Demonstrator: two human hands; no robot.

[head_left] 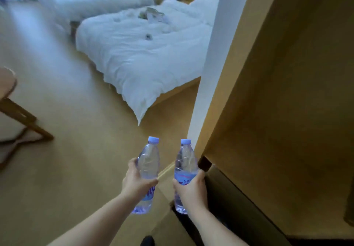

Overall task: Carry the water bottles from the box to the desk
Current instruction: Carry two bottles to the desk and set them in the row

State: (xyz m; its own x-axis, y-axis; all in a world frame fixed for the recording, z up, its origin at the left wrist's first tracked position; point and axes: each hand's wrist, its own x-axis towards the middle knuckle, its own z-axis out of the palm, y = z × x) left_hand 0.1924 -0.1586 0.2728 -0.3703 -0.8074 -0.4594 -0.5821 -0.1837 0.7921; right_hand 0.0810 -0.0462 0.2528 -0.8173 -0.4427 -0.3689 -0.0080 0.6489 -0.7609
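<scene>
A person's left hand (pixel 137 181) and right hand (pixel 191 188) each grip an upright water bottle, the left bottle (pixel 148 166) beside the right bottle (pixel 185 164), caps up, above the open box (pixel 226 194) at near right. No desk is clearly identifiable; the blue labels are unreadable.

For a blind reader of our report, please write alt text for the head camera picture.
Each hand holds an upright capped water bottle: left hand grips the left bottle, right hand the right bottle. Ahead lie a wooden floor and a bed with a white duvet.
</scene>
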